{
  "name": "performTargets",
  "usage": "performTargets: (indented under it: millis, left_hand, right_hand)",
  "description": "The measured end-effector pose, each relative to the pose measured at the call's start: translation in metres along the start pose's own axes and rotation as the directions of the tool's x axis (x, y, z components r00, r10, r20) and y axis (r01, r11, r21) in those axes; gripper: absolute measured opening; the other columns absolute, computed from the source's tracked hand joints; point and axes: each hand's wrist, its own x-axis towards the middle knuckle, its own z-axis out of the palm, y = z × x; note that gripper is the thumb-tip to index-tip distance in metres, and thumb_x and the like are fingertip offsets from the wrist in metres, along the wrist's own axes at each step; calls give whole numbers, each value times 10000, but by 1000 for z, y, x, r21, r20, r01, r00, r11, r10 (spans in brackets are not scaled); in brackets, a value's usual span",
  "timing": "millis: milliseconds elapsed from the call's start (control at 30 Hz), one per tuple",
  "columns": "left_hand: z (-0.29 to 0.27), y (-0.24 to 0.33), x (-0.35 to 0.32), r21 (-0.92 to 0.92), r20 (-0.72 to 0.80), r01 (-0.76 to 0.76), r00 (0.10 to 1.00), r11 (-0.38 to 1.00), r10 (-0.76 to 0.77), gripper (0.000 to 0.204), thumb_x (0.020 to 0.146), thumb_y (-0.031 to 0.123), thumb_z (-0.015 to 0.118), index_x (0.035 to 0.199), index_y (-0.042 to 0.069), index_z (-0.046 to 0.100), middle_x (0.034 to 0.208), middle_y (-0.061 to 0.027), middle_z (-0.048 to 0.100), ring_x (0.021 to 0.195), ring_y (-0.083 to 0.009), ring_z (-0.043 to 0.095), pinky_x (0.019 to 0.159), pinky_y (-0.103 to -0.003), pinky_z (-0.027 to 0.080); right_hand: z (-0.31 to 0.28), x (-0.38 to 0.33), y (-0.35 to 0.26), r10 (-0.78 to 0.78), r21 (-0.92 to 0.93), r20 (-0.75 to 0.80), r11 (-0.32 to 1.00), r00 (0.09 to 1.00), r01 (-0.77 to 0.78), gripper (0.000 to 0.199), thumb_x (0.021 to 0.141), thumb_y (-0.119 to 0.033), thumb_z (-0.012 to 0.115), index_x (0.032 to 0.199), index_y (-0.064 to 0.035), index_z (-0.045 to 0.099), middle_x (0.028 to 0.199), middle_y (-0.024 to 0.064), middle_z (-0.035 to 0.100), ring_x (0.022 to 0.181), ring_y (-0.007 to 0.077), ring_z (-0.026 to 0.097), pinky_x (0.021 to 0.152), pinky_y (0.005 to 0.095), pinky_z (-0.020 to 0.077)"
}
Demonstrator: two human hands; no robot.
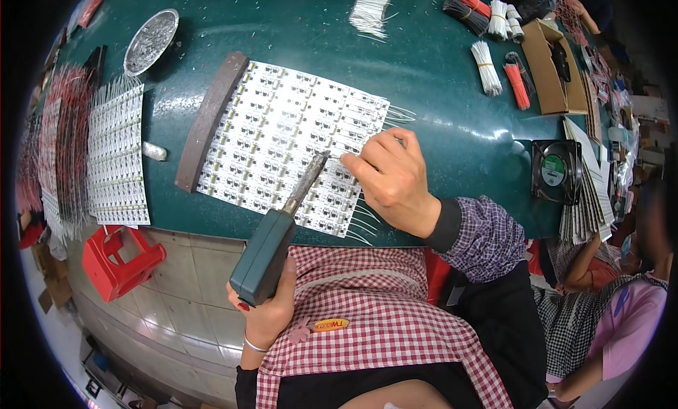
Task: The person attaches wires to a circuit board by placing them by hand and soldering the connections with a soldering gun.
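The white panel of small circuit strips (289,144) lies flat on the dark green worktable (438,77), its left edge butted against a long brown bar (210,119). It looks thin, light and a little springy, with rows of tiny parts that would likely snap or lift under rough bending, so you should press it flat from above, not pinch it at a corner.

Working from the left: a second white panel of strips (116,155) rests near the table edge beside fans of red and white wires (60,137). Above it a round, shallow metal dish (150,42) holds a grey, shiny mass, probably solder dross, though you cannot tell for sure. Below the table stands a red plastic stool (120,257).

Your left hand (265,313) is closed around the dark green handle of a soldering iron (282,229); it is stiff and probably hot at the tip, so hold it by the handle only. The tip touches the panel's lower right part.

Your right hand (392,179) lies on the panel's right edge, fingertips pinched together on a thin white wire (367,215) right by the iron's tip. Such wires are limp and slippery.

Farther right, bundles of white, red and black wires (494,70) lie on the table. An open brown cardboard box (551,70) holds a dark object you cannot identify. A small black fan (556,170) sits beside stacked sheets.
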Motion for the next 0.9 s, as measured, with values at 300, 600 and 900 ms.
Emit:
performTargets:
  millis: [300,600,900]
  left_hand:
    - [2,-3,2,-29,38,-48,998,998,49,159,787,16,748,925,-48,698,810,-123,705,630,-193,670,612,-290,519]
    - [-2,4,7,36,107,-73,992,997,69,135,782,-4,732,903,-47,690,819,-133,682,633,-218,656,599,-305,508]
    - [-5,-7,-14,15,-14,79,997,997,-79,190,822,92,779,954,-30,720,808,-108,715,641,-177,676,576,-290,514]
  right_hand:
    - [-1,1,-3,26,24,29,999,999,-27,277,683,31,682,953,-31,688,748,33,526,779,219,588,832,408,435]
    - [1,2,-2,-10,-28,2,1000,1000,10,133,722,-73,619,844,-26,644,746,35,514,783,203,564,826,396,447]
    - [1,1,-3,2,-34,5,999,1000,-2,135,717,-76,614,840,-29,645,757,39,521,784,209,559,825,399,447]
